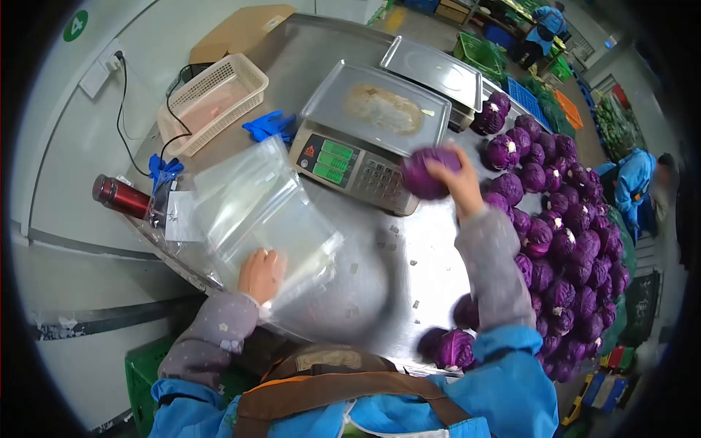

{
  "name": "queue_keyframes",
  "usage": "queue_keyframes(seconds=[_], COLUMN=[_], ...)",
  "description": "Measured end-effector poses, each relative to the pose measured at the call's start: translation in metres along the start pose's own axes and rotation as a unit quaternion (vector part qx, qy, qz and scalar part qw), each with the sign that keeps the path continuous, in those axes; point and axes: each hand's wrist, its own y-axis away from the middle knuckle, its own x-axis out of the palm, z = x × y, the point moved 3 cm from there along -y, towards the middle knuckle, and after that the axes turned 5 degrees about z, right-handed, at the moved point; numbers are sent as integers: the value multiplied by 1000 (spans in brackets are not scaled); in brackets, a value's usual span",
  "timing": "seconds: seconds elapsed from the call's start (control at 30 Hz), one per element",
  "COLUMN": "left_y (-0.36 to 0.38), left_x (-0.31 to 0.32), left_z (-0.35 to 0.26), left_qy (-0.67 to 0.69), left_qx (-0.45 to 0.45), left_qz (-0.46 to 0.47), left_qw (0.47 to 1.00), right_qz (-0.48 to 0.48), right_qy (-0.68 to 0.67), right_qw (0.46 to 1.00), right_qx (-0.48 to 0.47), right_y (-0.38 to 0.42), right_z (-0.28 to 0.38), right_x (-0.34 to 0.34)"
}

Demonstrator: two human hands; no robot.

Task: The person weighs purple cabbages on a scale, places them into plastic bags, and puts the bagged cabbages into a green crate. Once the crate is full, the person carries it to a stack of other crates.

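Note:
A red cabbage [427, 174] is in my right hand [463, 184], the fingers wrapped round its right side. It is held over the right front corner of the digital scale [350, 164], whose green display is lit. My left hand [261, 276] is at the near end of a stack of clear plastic bags [255, 208], with its fingers curled and closed on the plastic. The scale's metal pan [328, 98] carries a brownish stain and a small pale scrap. A big heap of red cabbages [562, 255] covers the right side of the metal table [372, 274].
A second scale pan [438, 69] stands behind. Left are a cream plastic basket [252, 80], blue gloves [269, 126], a red flask [120, 196] and black cables. Loose cabbages [454, 349] lie at the near edge. Two people [635, 186] in blue are beyond the table.

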Motion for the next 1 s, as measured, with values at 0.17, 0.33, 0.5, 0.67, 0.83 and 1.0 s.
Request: queue_keyframes(seconds=[0.17, 0.33, 0.5, 0.67, 0.83, 1.0], left_y=[11, 20, 29, 17, 11, 22], left_x=[18, 3, -15, -27, -93, 14], left_z=[-18, -7, 12, 24, -5, -30], left_qy=[-95, -28, -118, -185, -127, -114], left_qx=[-10, 69, 89, -25, 12, 51], left_qz=[-35, -19, -111, 81, -21, 5], left_qw=[995, 997, 983, 979, 992, 992], right_qz=[-71, 30, 13, 16, 88, 232], right_qy=[227, 197, 150, 131, 72, -342], right_qw=[970, 980, 982, 980, 992, 907], right_qx=[-38, 25, 116, 148, 48, 79], right_y=[-102, -111, -86, -98, -142, -73], right_z=[10, -3, 27, 14, -40, -12], right_x=[41, 11, -32, 3, 47, 66])
